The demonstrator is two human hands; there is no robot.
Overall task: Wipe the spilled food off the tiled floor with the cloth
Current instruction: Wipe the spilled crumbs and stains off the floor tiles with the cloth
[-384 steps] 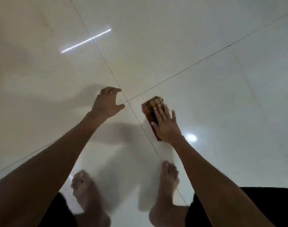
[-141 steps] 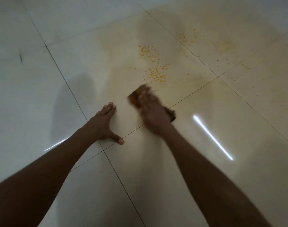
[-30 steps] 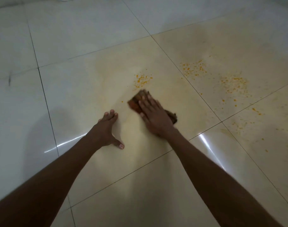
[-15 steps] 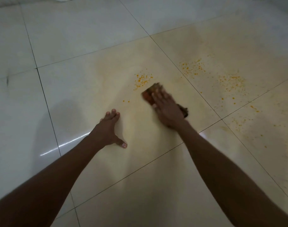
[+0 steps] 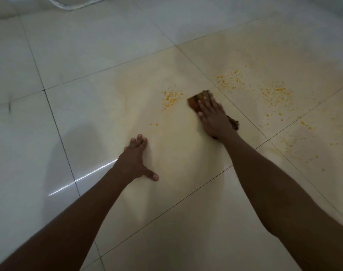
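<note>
Hidden: most of the cloth (image 5: 196, 99) lies under the right hand (image 5: 212, 119); only its orange-brown front edge at 11 o'clock of the fingers and a dark corner at 4 o'clock of the palm show.
Cut off: a pale curved object (image 5: 77, 3) at the top edge, too little showing to name.
Blur: right fingertips and the cloth edge are smeared.
Right hand: fingers straight, pressed flat on the cloth, not curled round it.
Left hand (image 5: 134, 160): released, fingers flat on the tiled floor (image 5: 88, 55), thumb splayed toward 4 o'clock.
Spilled food (image 5: 171, 97): orange specks just beside the cloth at 9 o'clock; more patches at 2 and 3 o'clock.
</note>
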